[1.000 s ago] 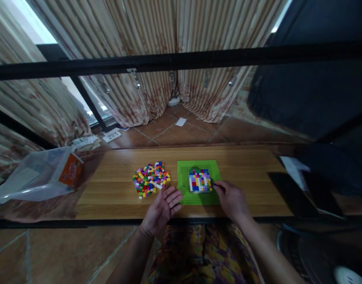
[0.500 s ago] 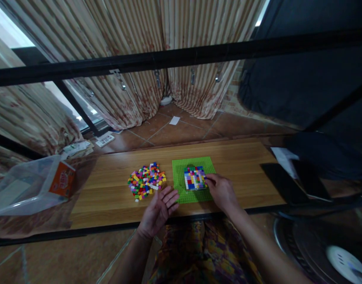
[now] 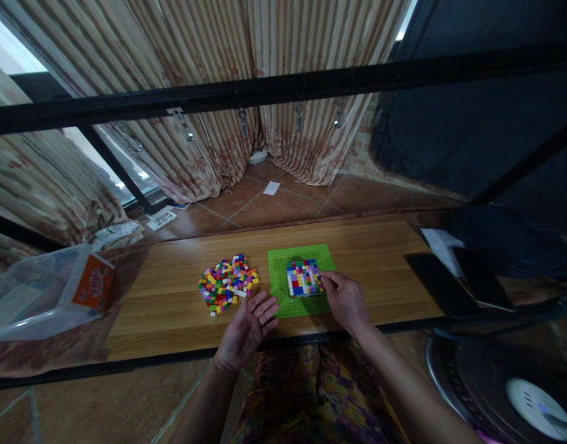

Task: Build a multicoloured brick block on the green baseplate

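A green baseplate [image 3: 280,296] lies on the wooden table [image 3: 172,308]. On it sits a square block of many-coloured small bricks [image 3: 303,277]. My right hand [image 3: 345,301] rests at the block's right edge, fingers curled and touching it. My left hand [image 3: 248,324] hovers palm up, fingers spread, at the baseplate's near left corner; whether small bricks lie in the palm I cannot make out. A heap of loose coloured bricks [image 3: 226,282] lies just beyond it.
A clear plastic bag with an orange box [image 3: 92,282] lies at the table's left end. Dark flat devices [image 3: 459,274] and paper lie at the right end. A black bar [image 3: 283,86] crosses the view. A fan [image 3: 519,394] stands at lower right.
My right hand moved from the block's near right corner up along its right edge. The camera shifted slightly; my left hand stays palm up.
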